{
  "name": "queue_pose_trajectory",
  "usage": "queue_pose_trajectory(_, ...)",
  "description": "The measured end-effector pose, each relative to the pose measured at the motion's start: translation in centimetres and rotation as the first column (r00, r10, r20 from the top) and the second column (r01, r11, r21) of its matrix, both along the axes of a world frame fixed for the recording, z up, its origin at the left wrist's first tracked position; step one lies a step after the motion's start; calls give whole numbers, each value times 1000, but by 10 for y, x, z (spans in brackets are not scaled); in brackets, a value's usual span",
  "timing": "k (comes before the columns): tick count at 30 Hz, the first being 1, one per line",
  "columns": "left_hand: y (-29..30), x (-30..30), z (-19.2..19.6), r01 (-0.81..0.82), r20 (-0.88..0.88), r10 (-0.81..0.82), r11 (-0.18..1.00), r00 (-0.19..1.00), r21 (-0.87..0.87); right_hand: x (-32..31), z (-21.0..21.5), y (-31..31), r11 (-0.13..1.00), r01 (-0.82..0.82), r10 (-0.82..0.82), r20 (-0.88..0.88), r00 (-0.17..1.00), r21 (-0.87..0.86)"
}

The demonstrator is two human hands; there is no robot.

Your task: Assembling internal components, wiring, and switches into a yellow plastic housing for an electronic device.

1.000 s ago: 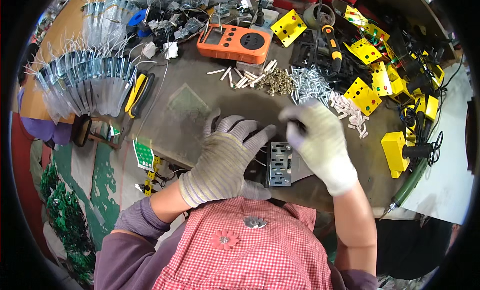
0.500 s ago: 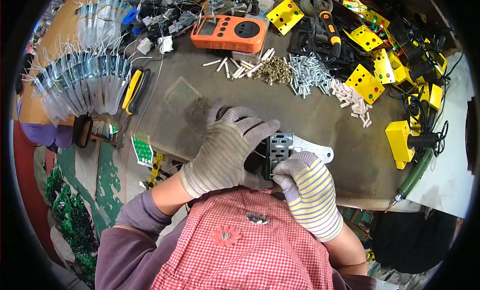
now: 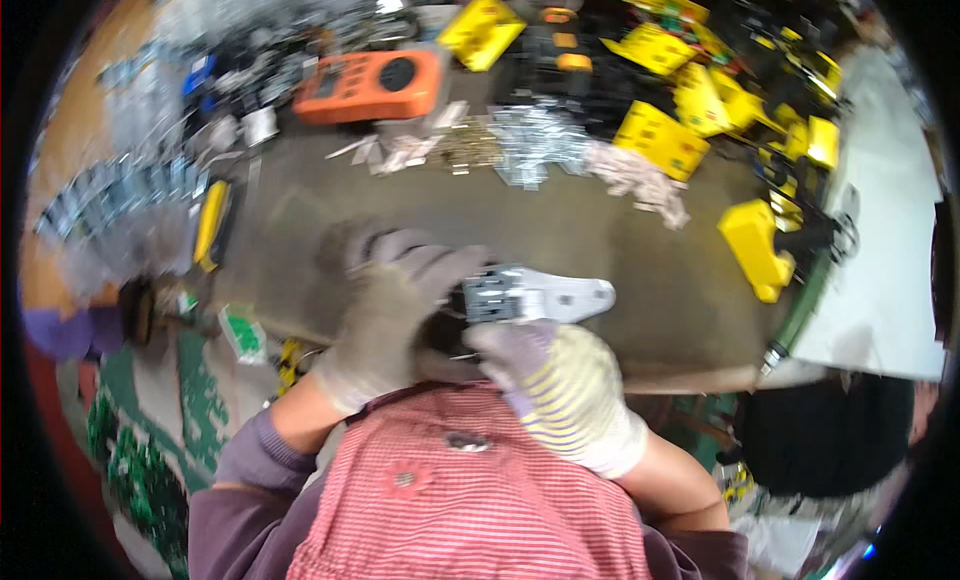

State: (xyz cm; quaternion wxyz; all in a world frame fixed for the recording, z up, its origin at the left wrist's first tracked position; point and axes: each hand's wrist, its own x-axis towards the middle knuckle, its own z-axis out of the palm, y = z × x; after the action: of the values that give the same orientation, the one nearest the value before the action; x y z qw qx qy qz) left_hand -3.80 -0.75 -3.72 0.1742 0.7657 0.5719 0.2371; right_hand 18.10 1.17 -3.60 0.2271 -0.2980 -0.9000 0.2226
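Observation:
The picture is smeared by motion. My left hand, in a grey striped knit glove, is wrapped round the left side of a perforated metal bracket. From the bracket a flat, rounded metal tongue with holes sticks out to the right. My right hand, gloved in yellowish and grey stripes, has its fingers closed at the bracket's lower edge. Whether those fingertips pinch a small part or the bracket itself is hidden. Both hands are at the table's near edge, just in front of the checked apron.
Beyond the hands lie piles of silvery pins, brass-coloured pieces and pale short sticks. An orange meter sits behind. Yellow-handled pliers and bagged metal strips are left; yellow plates and a yellow block right.
The whole view has shifted, so the table's things appear further left and blurred. Both hands stay on the bracket, which now sits further left in the picture.

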Motion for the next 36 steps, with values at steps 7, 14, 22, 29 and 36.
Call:
queue_pose_trajectory(7,-4,0,-8,-54,-74,62,992,995,113,131,21,77,847,68,-376,-505,777,-527)
queue_pose_trajectory(14,-2,2,-7,-49,-120,52,998,991,25,196,52,69,55,145,18,146,989,-988)
queue_pose_trajectory(22,-7,1,-11,-43,-179,58,995,982,87,179,43,118,288,940,-955,-20,296,181)
queue_pose_trajectory(29,-15,-12,-4,-89,-29,97,971,995,221,208,78,148,476,822,-770,-599,218,-313)
queue_pose_trajectory(36,15,-15,43,-19,148,-37,933,988,359,188,150,158,816,-21,-562,-801,208,-578)
